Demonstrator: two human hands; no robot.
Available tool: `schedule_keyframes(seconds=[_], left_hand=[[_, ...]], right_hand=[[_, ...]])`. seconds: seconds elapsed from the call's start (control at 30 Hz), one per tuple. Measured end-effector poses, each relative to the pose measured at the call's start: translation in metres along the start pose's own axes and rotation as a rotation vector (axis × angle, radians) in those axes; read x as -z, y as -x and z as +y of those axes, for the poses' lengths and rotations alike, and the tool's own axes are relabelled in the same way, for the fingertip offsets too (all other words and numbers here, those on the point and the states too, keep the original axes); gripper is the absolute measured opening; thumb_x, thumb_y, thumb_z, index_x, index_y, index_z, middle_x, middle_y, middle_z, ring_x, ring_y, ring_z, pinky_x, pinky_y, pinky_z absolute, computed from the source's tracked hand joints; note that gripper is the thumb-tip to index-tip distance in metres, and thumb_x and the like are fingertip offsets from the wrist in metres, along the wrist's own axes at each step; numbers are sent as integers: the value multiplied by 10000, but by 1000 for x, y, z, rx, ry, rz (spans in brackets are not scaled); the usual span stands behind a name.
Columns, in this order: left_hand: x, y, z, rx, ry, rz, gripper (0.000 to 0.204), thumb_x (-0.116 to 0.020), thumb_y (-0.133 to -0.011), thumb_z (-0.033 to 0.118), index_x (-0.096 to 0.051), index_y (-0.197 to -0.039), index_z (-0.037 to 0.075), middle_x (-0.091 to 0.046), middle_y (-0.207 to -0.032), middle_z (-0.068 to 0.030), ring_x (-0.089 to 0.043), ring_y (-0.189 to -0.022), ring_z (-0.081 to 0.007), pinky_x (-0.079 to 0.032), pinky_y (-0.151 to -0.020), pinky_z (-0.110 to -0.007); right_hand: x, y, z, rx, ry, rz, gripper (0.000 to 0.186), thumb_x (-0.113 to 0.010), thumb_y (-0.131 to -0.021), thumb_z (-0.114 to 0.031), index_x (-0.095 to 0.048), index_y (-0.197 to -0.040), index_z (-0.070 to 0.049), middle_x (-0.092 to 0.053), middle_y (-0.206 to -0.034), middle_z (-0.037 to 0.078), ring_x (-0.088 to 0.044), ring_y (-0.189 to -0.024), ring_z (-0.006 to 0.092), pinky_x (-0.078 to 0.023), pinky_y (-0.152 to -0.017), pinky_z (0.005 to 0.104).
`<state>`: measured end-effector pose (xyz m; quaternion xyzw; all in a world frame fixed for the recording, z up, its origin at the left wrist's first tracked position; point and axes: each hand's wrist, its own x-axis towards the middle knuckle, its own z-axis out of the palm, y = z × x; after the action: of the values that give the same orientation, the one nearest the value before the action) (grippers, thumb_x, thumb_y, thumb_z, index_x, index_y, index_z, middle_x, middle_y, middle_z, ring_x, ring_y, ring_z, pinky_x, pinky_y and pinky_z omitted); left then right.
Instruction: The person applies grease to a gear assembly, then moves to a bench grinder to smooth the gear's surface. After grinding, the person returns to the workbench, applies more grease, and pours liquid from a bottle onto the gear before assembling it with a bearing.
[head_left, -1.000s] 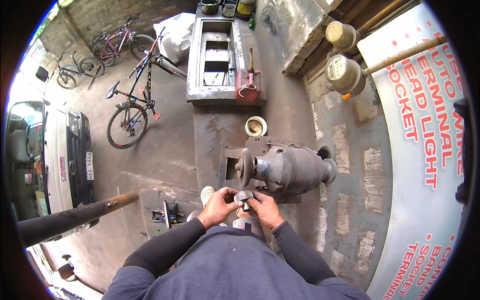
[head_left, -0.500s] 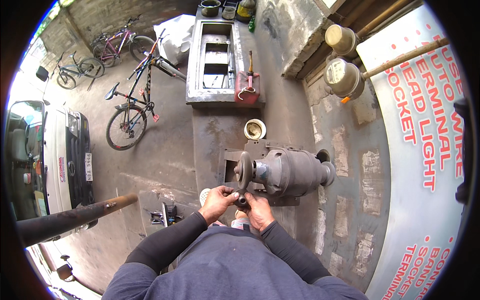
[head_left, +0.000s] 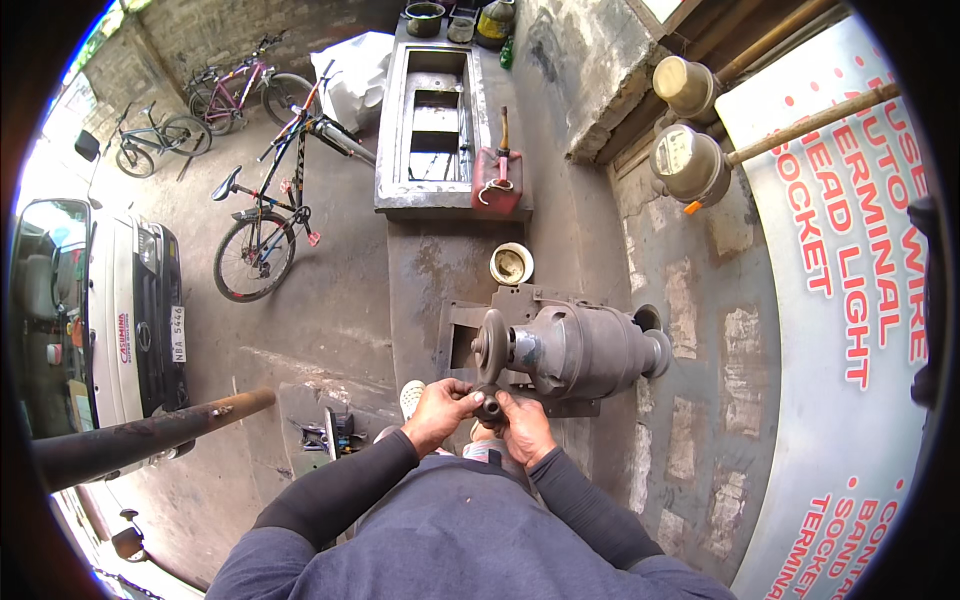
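Between my left hand (head_left: pixel 438 414) and my right hand (head_left: pixel 527 430) is a small dark metal part (head_left: pixel 491 409) with a round hole through its end. Fingers of both hands are closed on it from either side. The part sits at the near lower rim of a grinding wheel (head_left: pixel 491 345); whether the two touch I cannot tell. This wheel is mounted on the left end of the shaft of a grey bench grinder motor (head_left: pixel 590 350). The motor rests on a metal base (head_left: pixel 515 298). My fingers hide part of the piece.
Beyond the grinder stands a white tub (head_left: pixel 511 264), then a metal-framed basin (head_left: pixel 390 195) with a red jug (head_left: pixel 497 180). To the left are a bicycle (head_left: pixel 262 240), a parked vehicle (head_left: pixel 120 320) and a dark pole (head_left: pixel 150 437). Electric meters (head_left: pixel 690 163) hang at right.
The whole view has shifted slightly. Both hands have moved the metal part a little toward me, and its hole has turned slightly; the grip on it is kept.
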<state>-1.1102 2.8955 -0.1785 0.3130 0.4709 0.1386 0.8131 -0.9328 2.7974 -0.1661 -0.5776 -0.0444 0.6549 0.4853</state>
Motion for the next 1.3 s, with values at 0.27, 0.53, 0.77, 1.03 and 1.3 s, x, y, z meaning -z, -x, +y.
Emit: schedule_keyframes(seconds=[0.27, 0.53, 0.77, 1.03, 1.3], left_hand=[[6, 25, -10, -214, -208, -129, 433, -853, -1001, 98, -645, -1326, -99, -787, -1225, -161, -746, -1085, -166, -609, -987, -352], [6, -2, -9, -86, -68, -30, 335, -767, -1061, 64, -629, -1322, -95, -774, -1183, -134, -745, -1084, -171, -622, -992, -333], [5, 6, 1, -27, 33, -19, 317, -763, -1068, 76, -645, -1304, -100, -773, -1169, -142, -751, -1067, -182, -637, -976, -340], [-1, 6, 6, -2, 2, 5, 306, -773, -1068, 105, -666, -1286, -82, -769, -1161, -125, -751, -1042, -176, -640, -928, -314], [0, 38, 2, -204, -96, -154, 467, -842, -994, 47, -613, -1379, -86, -763, -1303, -162, -729, -1226, -202, -579, -1101, -380]], right_hand=[[5, 31, -23, 157, 329, -144, 332, -655, -1145, -169, -711, -1409, 25, -774, -1187, 33, -714, -1105, 151, -596, -970, 313], [2, -3, 12, 23, -36, -13, 382, -631, -1164, -268, -698, -1356, 56, -770, -1218, 126, -761, -1047, 231, -650, -939, 378], [-1, 0, 10, 22, -12, -16, 377, -639, -1160, -283, -730, -1312, 51, -778, -1197, 122, -768, -1022, 222, -660, -859, 377], [-8, 2, -5, 0, 2, 26, 362, -656, -1153, -290, -749, -1261, 43, -793, -1094, 86, -741, -882, 175, -619, -752, 325], [0, 35, -28, 258, 465, -135, 384, -675, -1138, -195, -694, -1441, 40, -789, -1231, 53, -708, -1070, 104, -575, -971, 275]])
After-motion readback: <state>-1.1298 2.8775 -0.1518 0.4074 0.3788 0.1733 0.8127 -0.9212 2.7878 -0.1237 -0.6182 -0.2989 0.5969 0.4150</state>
